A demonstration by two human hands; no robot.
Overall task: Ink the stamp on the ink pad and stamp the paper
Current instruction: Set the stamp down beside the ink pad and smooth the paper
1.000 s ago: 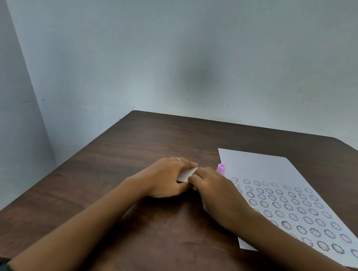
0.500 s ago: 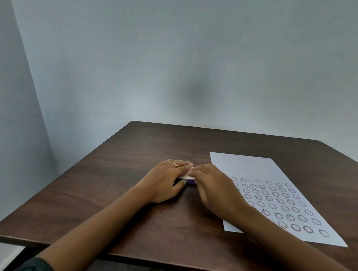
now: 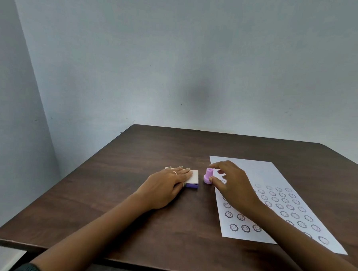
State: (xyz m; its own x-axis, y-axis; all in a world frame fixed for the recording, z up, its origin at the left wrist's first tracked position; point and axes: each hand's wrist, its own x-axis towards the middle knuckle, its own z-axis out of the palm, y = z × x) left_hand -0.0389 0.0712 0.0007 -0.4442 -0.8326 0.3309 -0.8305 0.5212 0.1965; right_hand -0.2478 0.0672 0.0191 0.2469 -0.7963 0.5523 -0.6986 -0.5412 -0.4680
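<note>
Since the earlier frame both hands have separated: right hand (image 3: 232, 182) now sits at 3 o'clock of the ink pad (image 3: 193, 178), fingers spread open around the pink stamp (image 3: 208, 176), thumb possibly touching its base. Stamp stands upright on the counter (image 3: 129, 195), between pad and paper (image 3: 275, 181). Left hand (image 3: 167, 185) lies flat, open, on the closed pad's white lid; contents hidden. Paper carries rows of round prints, partly covered by the right forearm.

A plain room corner: bare grey walls (image 3: 177, 62) behind a dark wooden table (image 3: 128, 215).
</note>
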